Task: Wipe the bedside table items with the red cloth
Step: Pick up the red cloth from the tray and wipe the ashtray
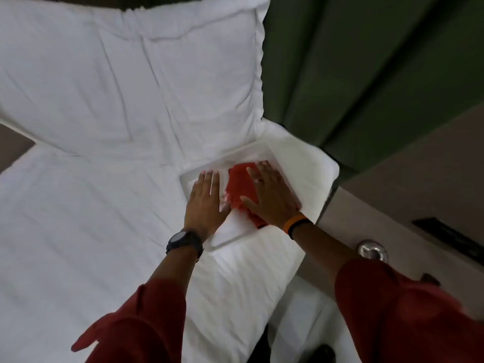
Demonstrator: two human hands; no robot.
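A white rectangular tray point(235, 153) lies on the bed near its right edge. Inside it is the red cloth point(239, 188), bunched and partly flattened. My right hand point(269, 197) presses flat on the cloth with fingers spread; a ring shows on one finger and an orange band on the wrist. My left hand point(205, 203) lies flat on the tray's left part, fingers together, touching the cloth's edge; a dark watch sits on that wrist. The cloth's lower right part is hidden under my right hand.
White bedding point(91, 218) and a large white pillow point(131, 74) fill the left. A green padded headboard point(366, 74) rises at the right. The beige bedside table point(353, 224) holds a shiny round metal object point(373, 251) and a dark panel point(450, 238).
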